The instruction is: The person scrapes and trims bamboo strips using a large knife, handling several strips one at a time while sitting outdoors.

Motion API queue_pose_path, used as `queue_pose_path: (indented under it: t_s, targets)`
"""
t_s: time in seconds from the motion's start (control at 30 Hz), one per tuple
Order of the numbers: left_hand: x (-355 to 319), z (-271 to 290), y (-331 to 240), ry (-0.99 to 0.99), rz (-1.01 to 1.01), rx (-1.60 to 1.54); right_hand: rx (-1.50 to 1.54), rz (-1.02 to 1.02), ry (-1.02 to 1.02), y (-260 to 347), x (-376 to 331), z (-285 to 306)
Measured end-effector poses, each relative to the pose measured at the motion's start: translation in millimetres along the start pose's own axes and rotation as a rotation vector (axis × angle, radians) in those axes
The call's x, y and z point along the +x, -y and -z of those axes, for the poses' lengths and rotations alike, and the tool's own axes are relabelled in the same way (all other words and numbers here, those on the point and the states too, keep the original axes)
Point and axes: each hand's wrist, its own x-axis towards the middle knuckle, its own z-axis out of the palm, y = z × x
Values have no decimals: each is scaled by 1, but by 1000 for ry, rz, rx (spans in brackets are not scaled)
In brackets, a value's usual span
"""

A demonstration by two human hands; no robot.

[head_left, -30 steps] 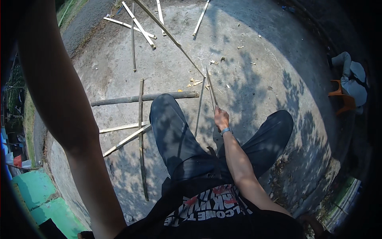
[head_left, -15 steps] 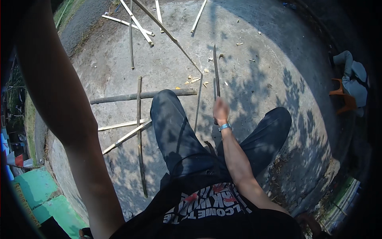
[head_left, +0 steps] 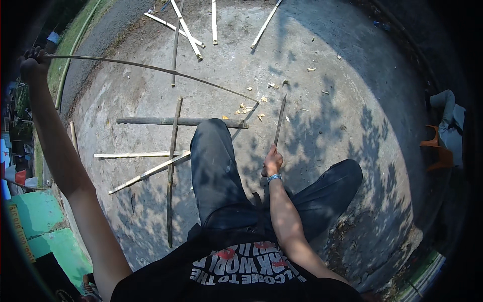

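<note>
At the far left my left hand (head_left: 34, 64) is raised and closed around the end of a long, thin bamboo strip (head_left: 131, 64). The strip slants down to the right, its other end near a small heap of pale chips (head_left: 245, 108) on the ground. Between my knees my right hand (head_left: 272, 161) grips the handle of a machete (head_left: 282, 120), its long blade pointing away from me. Left of my knee, a dark bamboo pole (head_left: 151, 121) lies across the ground, and a narrow bamboo piece (head_left: 171, 196) rests over it lengthwise.
Pale split bamboo pieces (head_left: 138, 155) lie to the left. Several more split sticks (head_left: 215, 25) are spread at the far side. At right a person (head_left: 448, 121) is by an orange chair (head_left: 436, 151). Green-painted ground (head_left: 37, 216) shows at lower left.
My left hand has swung into view at the left, and the strip now lies flatter across the view. My right hand has moved nearer to me with the machete, which now tilts rightward.
</note>
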Motion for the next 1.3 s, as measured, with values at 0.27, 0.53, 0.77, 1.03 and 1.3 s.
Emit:
queue_pose_path:
  t_s: [0.27, 0.53, 0.77, 1.03, 1.3]
  targets:
    - [-314, 370, 82, -658, 628, 1221, 259, -83, 37, -3, 17, 10]
    - [-493, 117, 329, 155, 557, 1148, 534, -244, -3, -17, -14, 6]
    - [-467, 5, 539, 226, 463, 1328, 510, -271, 155, -31, -64, 32]
    - [-479, -17, 565, 350, 238, 1251, 79, 22, 44, -73, -112, 92]
    - [-448, -38, 257, 188, -616, 440, 450, -363, 225, 124, -151, 231]
